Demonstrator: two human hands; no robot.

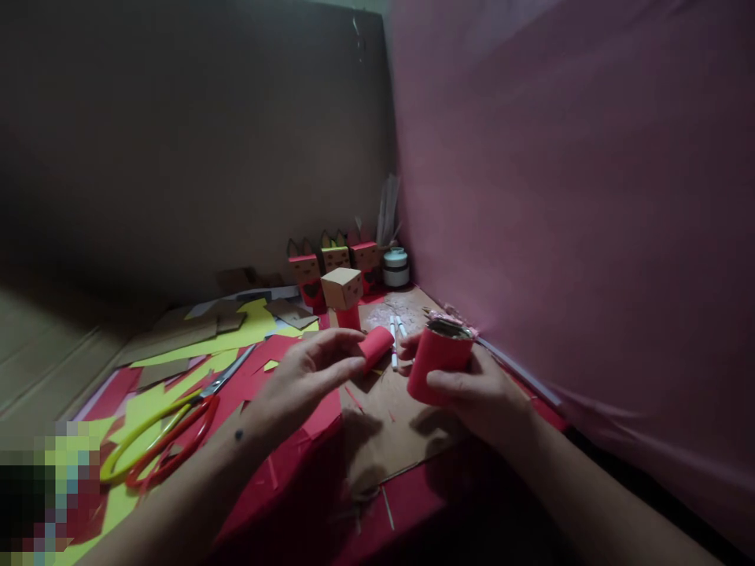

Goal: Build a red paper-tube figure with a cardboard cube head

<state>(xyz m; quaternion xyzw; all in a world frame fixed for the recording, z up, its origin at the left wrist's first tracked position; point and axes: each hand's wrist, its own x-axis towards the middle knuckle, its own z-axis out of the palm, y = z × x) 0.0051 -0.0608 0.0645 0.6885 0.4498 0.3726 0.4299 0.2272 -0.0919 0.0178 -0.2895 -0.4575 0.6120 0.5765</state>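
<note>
My left hand (pixel 330 362) pinches a small red paper roll (pixel 376 348) between thumb and fingers. My right hand (pixel 472 393) is wrapped round a larger red paper-covered tube (pixel 436 362), its open top tilted toward me and showing a dark inside. The two pieces are apart, held above a brown cardboard sheet (pixel 383 440). Just behind them stands a cardboard box head (pixel 342 289) on a red body. White pens (pixel 394 346) lie on the cardboard between my hands.
Scissors (pixel 177 428) with yellow and red handles lie on the left among red and yellow paper (pixel 239 346) and cardboard scraps. Several box-headed figures (pixel 303 271) and a pale jar (pixel 395 267) stand at the back. A pink wall (pixel 560 196) rises on the right.
</note>
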